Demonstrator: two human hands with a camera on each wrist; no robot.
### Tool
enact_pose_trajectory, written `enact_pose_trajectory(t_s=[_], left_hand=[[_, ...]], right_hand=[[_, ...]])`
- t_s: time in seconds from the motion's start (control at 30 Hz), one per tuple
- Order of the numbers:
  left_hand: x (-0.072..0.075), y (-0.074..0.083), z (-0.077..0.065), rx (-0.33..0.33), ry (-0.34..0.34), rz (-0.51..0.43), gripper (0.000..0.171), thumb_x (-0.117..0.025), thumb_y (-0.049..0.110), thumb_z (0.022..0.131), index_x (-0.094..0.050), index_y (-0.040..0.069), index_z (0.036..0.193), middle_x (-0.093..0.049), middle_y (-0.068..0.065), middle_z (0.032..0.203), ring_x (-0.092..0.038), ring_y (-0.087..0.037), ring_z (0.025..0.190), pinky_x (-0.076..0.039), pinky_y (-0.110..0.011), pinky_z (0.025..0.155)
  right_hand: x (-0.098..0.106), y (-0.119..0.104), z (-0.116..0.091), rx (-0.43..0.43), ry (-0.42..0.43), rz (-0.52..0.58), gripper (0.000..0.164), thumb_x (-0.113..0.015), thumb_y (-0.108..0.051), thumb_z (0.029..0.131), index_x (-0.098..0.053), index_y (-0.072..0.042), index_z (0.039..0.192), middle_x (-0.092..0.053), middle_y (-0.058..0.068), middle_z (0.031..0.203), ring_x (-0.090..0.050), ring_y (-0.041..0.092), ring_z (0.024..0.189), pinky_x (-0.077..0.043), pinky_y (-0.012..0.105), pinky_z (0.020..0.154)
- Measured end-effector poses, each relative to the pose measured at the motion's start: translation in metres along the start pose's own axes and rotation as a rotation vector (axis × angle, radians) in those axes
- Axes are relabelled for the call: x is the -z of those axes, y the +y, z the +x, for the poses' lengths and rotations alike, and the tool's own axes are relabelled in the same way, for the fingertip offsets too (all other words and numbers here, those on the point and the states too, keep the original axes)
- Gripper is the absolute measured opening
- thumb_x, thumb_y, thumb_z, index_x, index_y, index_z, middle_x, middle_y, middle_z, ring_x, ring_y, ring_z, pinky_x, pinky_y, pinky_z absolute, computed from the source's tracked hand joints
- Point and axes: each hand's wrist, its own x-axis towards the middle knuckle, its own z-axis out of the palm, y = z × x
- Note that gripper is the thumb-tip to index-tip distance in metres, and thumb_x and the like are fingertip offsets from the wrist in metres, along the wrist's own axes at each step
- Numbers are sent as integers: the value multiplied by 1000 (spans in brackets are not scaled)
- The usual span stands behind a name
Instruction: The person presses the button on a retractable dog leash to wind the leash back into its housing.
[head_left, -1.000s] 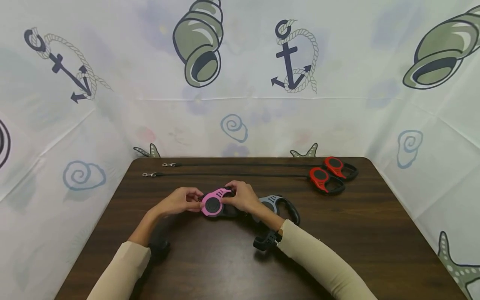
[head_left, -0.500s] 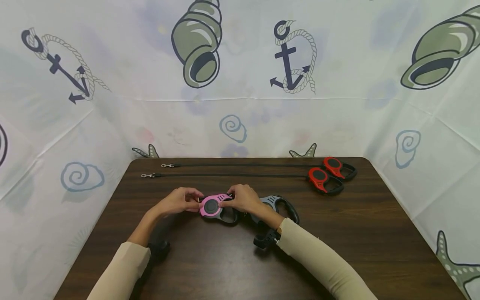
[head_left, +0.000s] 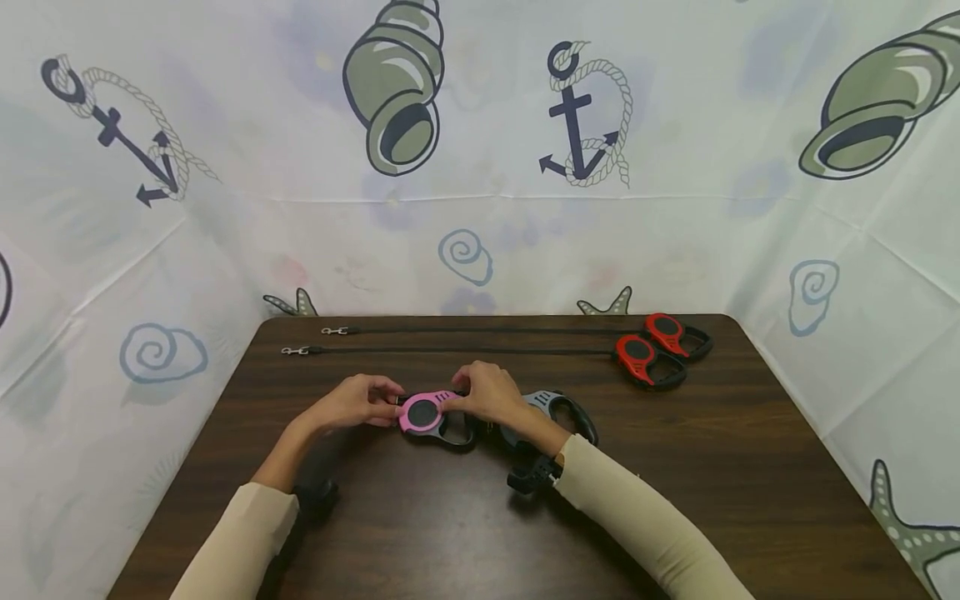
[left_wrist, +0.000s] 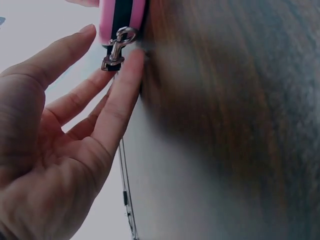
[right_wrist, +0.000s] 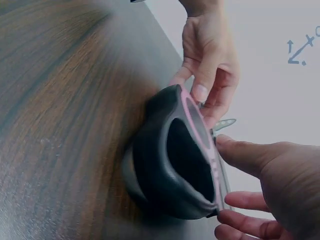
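A pink and dark grey retractable dog leash (head_left: 424,412) lies on the table between both hands, its loop handle towards the right. Its metal clip (left_wrist: 120,47) shows at the near end in the left wrist view. The left hand (head_left: 360,402) is at that end, fingertips beside the clip, thumb apart from it. The right hand (head_left: 486,393) holds the pink leash lightly, thumb on its face and fingers at its far edge, also seen in the right wrist view. Partly hidden behind the right wrist is a grey retractable leash (head_left: 542,402) with a black handle.
Two red retractable leashes, a front one (head_left: 637,354) and a back one (head_left: 666,329), lie at the table's back right. Their black cords stretch left to metal clips (head_left: 295,351). A patterned white cloth (head_left: 510,250) stands around the brown table (head_left: 420,517).
The pink leash has turned a little, its handle now lower and flatter to the table. The right fingers dipped, then rose slightly. The left hand stays nearly still.
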Motion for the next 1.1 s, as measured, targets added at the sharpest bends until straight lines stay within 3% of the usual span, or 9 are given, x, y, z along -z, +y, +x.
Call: enact_pose_trajectory(t_s=[0.1, 0.23, 0.33, 0.7, 1.1], left_hand=[[4, 0, -2, -25, 29, 86, 42, -78, 13, 97, -65, -6, 131, -68, -17, 113, -73, -23, 97, -63, -35, 84], [11, -1, -4, -76, 115, 277, 37, -79, 22, 97, -70, 0, 126, -73, -10, 110, -71, -21, 96, -60, -31, 83], [18, -5, -7, -99, 185, 367, 38, -79, 26, 97, -71, 3, 126, -74, -6, 110, -70, -21, 98, -57, -33, 84], [39, -18, -18, -170, 357, 413, 49, -80, 22, 97, -64, -1, 138, -74, -17, 119, -72, -34, 110, -56, -56, 98], [54, -28, -17, -210, 434, 512, 55, -82, 21, 95, -62, -1, 141, -64, -23, 141, -62, -46, 127, -48, -63, 106]], right_hand=[[7, 0, -3, 32, 13, 20, 51, -85, -48, 88, -77, -7, 118, -76, 7, 113, -72, 21, 98, -59, 39, 85], [18, 3, -8, 58, 25, 46, 50, -83, -43, 91, -75, -3, 121, -77, 11, 116, -73, 26, 102, -60, 43, 88], [26, 10, -12, 78, 22, 55, 50, -82, -40, 93, -74, -2, 124, -76, 13, 118, -73, 28, 103, -59, 44, 90], [52, 51, -29, 132, 31, 1, 50, -80, -37, 96, -71, -1, 129, -74, 14, 118, -72, 31, 106, -58, 47, 92], [86, 102, -55, 102, 89, 2, 52, -81, -32, 95, -69, 3, 132, -73, 20, 123, -71, 35, 110, -57, 53, 95]])
